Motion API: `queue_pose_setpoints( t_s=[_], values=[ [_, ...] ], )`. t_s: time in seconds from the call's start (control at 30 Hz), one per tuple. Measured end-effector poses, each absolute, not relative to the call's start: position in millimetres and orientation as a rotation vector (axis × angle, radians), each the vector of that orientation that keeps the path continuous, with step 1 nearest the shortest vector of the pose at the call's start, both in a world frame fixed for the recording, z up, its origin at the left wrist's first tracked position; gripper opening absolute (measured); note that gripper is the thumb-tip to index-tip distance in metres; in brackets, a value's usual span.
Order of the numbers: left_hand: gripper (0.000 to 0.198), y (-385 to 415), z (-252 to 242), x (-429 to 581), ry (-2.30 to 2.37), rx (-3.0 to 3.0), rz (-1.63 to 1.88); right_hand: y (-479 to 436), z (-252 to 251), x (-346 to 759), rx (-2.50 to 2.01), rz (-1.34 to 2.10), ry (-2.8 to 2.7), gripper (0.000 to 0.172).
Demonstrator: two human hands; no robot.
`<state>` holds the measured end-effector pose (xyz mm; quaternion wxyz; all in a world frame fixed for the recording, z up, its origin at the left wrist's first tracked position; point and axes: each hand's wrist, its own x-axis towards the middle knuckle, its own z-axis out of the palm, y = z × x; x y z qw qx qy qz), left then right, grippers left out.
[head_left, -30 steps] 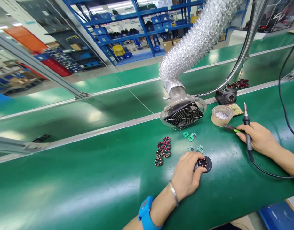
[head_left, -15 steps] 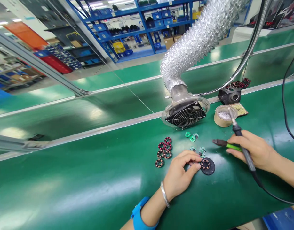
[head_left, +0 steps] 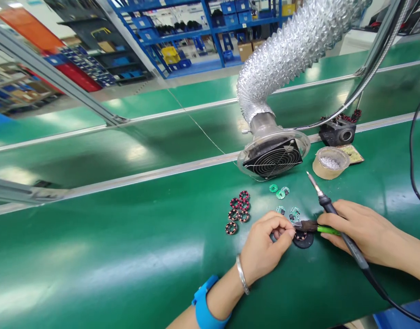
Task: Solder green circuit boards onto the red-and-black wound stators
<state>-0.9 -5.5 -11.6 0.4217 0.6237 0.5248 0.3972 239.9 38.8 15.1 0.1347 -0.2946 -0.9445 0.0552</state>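
My right hand [head_left: 360, 228] is closed on green-handled pliers [head_left: 328, 230] and also holds a soldering iron [head_left: 345, 235], its tip pointing up and left. The plier jaws reach the fingertips of my left hand [head_left: 266, 244], which are pinched together; what they hold is too small to make out. Under the jaws, a copper-wound ring [head_left: 301, 236] sits on a round black pad [head_left: 304, 242], partly hidden. Small green circuit boards [head_left: 295, 214] lie just behind. Several wound rings [head_left: 244, 216] are grouped left of them.
A fume extractor fan [head_left: 273, 160] hangs over the table [head_left: 127, 256] on a silver duct [head_left: 281, 64]. Behind my right hand stand a round tub [head_left: 329, 163], a yellow sponge [head_left: 353, 154] and a black holder [head_left: 338, 132]. The iron's cable trails right.
My right hand has brought the pliers left to my left fingertips, over the pad. The soldering iron's tip has moved away from the tub. The view has shifted slightly.
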Motion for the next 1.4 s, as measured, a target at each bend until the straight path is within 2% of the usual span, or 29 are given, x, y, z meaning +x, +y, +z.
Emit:
queue_pose_setpoints(
  t_s=[0.57,0.8,0.97,1.03,1.13,1.27,1.4],
  values=[
    [0.011,-6.8,-9.3,-1.1,1.277,1.575,1.008,32.2,10.3,242.2,-0.897,0.227,-2.713,0.018],
    [0.013,0.0,-14.9,-11.5,1.376,1.766,1.121,62.0,-12.2,282.6,-1.1,-0.345,-2.527,0.022],
    [0.024,12.6,-29.3,-12.1,1.624,2.17,1.056,70.5,-11.8,279.9,-0.971,-0.318,-2.489,0.018],
    [0.022,14.1,-31.2,-11.2,1.655,2.21,0.969,69.5,-5.6,267.1,-0.863,-0.228,-2.456,0.018],
    [0.012,12.6,-25.1,-10.8,1.648,2.074,0.942,65.0,4.5,241.5,-0.739,-0.089,-2.413,0.017],
    [0.003,6.2,-6.3,-7.1,1.556,1.524,1.025,53.0,12.7,203.6,-0.618,0.108,-2.3,0.015],
    [0.022,-4.0,8.2,-0.1,1.362,1.136,1.136,40.0,14.7,177.6,-0.435,0.166,-2.291,0.015]
  ],
)
